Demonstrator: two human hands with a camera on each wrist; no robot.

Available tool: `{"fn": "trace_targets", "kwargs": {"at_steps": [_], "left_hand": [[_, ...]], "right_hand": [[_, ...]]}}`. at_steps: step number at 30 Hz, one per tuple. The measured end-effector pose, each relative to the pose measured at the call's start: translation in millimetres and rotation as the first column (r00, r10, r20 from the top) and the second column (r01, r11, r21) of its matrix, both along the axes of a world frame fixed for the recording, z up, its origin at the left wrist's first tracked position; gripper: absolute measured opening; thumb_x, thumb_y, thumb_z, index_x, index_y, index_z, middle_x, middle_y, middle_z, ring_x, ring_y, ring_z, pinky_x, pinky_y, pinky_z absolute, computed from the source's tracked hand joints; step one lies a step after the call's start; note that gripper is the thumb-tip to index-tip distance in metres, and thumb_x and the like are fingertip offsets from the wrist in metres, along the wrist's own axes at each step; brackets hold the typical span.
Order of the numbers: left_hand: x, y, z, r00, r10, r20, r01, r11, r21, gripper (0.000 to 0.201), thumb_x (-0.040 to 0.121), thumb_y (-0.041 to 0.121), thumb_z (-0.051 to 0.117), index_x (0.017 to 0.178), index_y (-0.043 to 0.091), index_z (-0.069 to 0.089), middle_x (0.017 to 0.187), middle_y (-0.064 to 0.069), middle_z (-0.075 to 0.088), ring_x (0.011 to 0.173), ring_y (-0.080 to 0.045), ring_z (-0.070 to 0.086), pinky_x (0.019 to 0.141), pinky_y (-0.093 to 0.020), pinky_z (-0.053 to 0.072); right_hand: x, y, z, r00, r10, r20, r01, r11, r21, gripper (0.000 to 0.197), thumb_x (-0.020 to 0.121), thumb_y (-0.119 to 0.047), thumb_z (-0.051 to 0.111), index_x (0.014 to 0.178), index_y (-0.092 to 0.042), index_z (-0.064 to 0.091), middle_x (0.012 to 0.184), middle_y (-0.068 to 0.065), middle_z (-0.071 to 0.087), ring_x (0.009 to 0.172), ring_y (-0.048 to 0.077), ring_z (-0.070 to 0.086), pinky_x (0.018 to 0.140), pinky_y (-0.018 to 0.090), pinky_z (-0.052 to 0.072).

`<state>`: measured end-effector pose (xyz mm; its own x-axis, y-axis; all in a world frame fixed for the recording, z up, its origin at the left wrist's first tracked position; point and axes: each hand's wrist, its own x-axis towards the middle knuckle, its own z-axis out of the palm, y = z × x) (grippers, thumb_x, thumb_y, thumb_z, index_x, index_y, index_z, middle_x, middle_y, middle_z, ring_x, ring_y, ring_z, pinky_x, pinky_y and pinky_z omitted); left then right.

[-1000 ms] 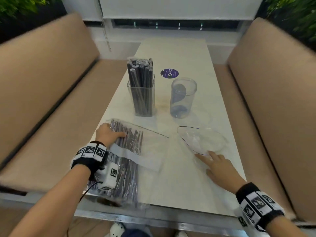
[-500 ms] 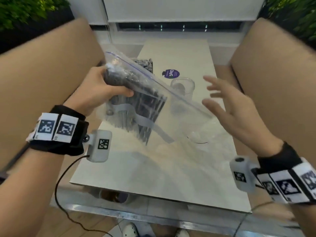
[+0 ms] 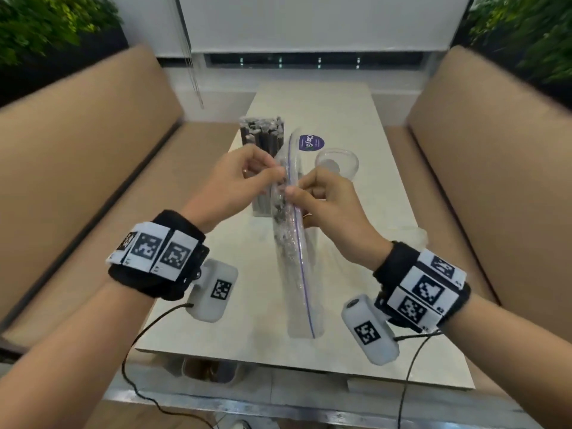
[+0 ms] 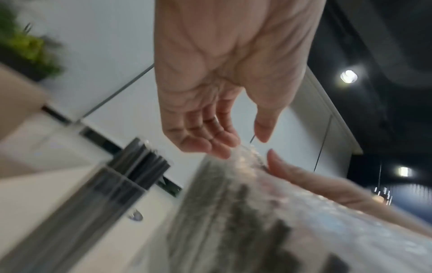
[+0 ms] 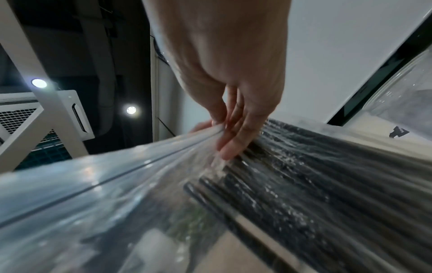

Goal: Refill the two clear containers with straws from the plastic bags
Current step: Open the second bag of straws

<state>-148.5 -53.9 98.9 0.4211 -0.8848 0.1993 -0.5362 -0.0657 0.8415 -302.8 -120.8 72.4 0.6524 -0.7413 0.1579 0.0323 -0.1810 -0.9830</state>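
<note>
The clear zip-top plastic bag [image 3: 292, 243] stood edge-on above the pale stone table [image 3: 349, 274], held up between both hands, its thin purple seal line running along the top edge. Dark grey straws [image 5: 327, 184] lay packed lengthwise inside, blurred behind the glossy film. The left hand [image 3: 238, 184] pinched the bag's upper edge between thumb and curled fingers; the right hand [image 3: 328, 205] pinched the same edge from the other side, fingertips nearly meeting the left's. Behind the hands, the square clear container [image 3: 263, 140] stood crammed with upright dark straws. To its right stood the round clear container [image 3: 337, 164], beside a round purple sticker [image 3: 311, 143].
</note>
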Motion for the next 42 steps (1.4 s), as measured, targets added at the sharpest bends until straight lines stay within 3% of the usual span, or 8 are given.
{"fn": "trace_targets", "kwargs": {"at_steps": [5,8,14,19,25,31,38,42], "left_hand": [[-1,1,-1,0.996,0.034,-0.086,-0.031,0.999,0.032,0.032,0.079,0.047,0.075,0.082,0.018,0.063,0.076,-0.002,0.067,0.063,-0.012,0.062,0.06,-0.031,0.056],[5,1,-7,0.985,0.052,-0.166,-0.028,0.99,0.14,0.028,0.083,0.039,0.076,0.086,0.015,0.062,0.082,-0.013,0.07,0.068,-0.018,0.062,0.067,-0.038,0.055],[20,14,-13,0.826,0.016,-0.564,0.112,0.975,0.191,0.02,0.087,0.018,0.073,0.095,0.0,0.07,0.082,-0.011,0.075,0.074,-0.017,0.072,0.074,-0.02,0.062],[24,21,-6,0.832,0.0,-0.554,0.116,0.978,0.173,0.009,0.087,-0.007,0.067,0.095,-0.005,0.07,0.081,-0.018,0.074,0.072,-0.021,0.073,0.069,-0.022,0.062],[24,21,-1,0.753,0.034,-0.657,-0.019,0.999,0.031,0.014,0.084,-0.005,0.07,0.098,-0.001,0.069,0.078,-0.011,0.071,0.067,-0.017,0.069,0.061,-0.022,0.06],[9,22,-10,0.847,0.033,-0.53,-0.064,0.997,-0.041,0.018,0.08,-0.01,0.073,0.087,0.006,0.069,0.069,-0.008,0.072,0.056,-0.01,0.07,0.058,-0.023,0.058],[15,19,-4,0.813,-0.018,-0.581,0.063,0.996,0.058,0.034,0.072,0.038,0.077,0.093,0.014,0.068,0.085,-0.007,0.07,0.072,-0.016,0.067,0.067,-0.025,0.06],[20,15,3,0.8,0.005,-0.601,0.038,0.998,0.059,0.019,0.088,0.03,0.07,0.085,0.011,0.068,0.068,0.001,0.069,0.056,-0.01,0.065,0.055,-0.018,0.054]], "right_hand": [[16,3,6,0.982,0.18,0.053,-0.187,0.962,0.198,0.017,0.101,-0.006,0.05,0.089,0.001,0.06,0.072,0.016,0.065,0.052,0.016,0.068,0.055,0.026,0.06],[25,2,4,0.978,0.209,0.003,-0.205,0.956,0.21,0.019,0.101,-0.005,0.047,0.091,0.0,0.062,0.071,0.012,0.065,0.052,0.014,0.067,0.058,0.026,0.06],[44,11,-7,0.999,0.029,0.028,-0.035,0.965,0.259,0.024,0.092,0.008,0.044,0.08,-0.011,0.051,0.054,0.005,0.053,0.047,0.014,0.046,0.05,0.024,0.046],[49,18,3,0.999,-0.042,0.03,0.032,0.962,0.273,0.021,0.091,0.005,0.042,0.081,-0.013,0.046,0.057,0.004,0.048,0.046,0.013,0.039,0.047,0.021,0.041],[54,17,17,0.998,-0.044,-0.041,0.051,0.98,0.193,0.019,0.096,-0.022,0.057,0.082,-0.008,0.055,0.064,0.008,0.056,0.053,0.017,0.053,0.065,0.04,0.057],[54,8,19,0.987,-0.007,-0.159,0.032,0.987,0.16,0.014,0.092,-0.016,0.061,0.083,-0.006,0.055,0.076,0.014,0.064,0.062,0.023,0.067,0.062,0.034,0.06],[34,-9,29,0.976,0.21,-0.065,-0.174,0.919,0.355,0.018,0.093,-0.001,0.054,0.083,0.001,0.068,0.084,0.022,0.073,0.077,0.033,0.072,0.075,0.037,0.063],[37,-14,27,0.968,0.252,-0.007,-0.227,0.885,0.407,0.012,0.091,-0.005,0.061,0.087,0.002,0.07,0.075,0.016,0.073,0.065,0.021,0.072,0.069,0.031,0.063]]}}
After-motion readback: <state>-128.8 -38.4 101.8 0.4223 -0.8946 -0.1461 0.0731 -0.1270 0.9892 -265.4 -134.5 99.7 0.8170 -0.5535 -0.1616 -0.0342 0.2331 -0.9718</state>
